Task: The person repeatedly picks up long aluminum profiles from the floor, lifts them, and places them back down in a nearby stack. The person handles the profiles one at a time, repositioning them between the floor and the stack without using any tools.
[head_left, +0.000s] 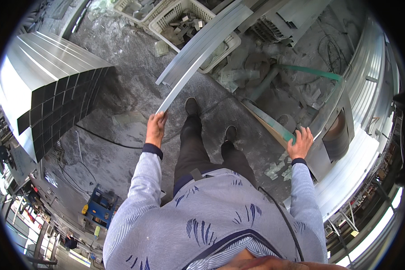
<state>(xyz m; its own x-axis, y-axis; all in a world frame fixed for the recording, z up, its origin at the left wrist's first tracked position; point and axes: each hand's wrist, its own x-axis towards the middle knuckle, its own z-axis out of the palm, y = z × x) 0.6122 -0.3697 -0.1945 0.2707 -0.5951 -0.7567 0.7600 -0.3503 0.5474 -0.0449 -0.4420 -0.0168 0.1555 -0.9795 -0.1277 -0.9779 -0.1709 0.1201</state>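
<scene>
My left hand [155,128] is closed around the near end of a long, thin silver metal profile [184,80]. The profile slants up and to the right, alongside a wider grooved metal profile [207,39] whose near end stops short of my hand. Over on the right, my right hand [301,143] rests on the corner of a green-edged metal frame [281,129], its fingers apart and bent slightly over the edge. Next to that hand stands a grey metal housing [324,155] with a round brown cylinder [337,135] set in it.
At left is a large stack of rectangular metal tubes [58,96]. Cream plastic crates [164,41] with small cut pieces stand ahead. Long metal profiles [369,90] lie at right. A black cable [108,142] crosses the dusty floor, near a blue machine [101,207].
</scene>
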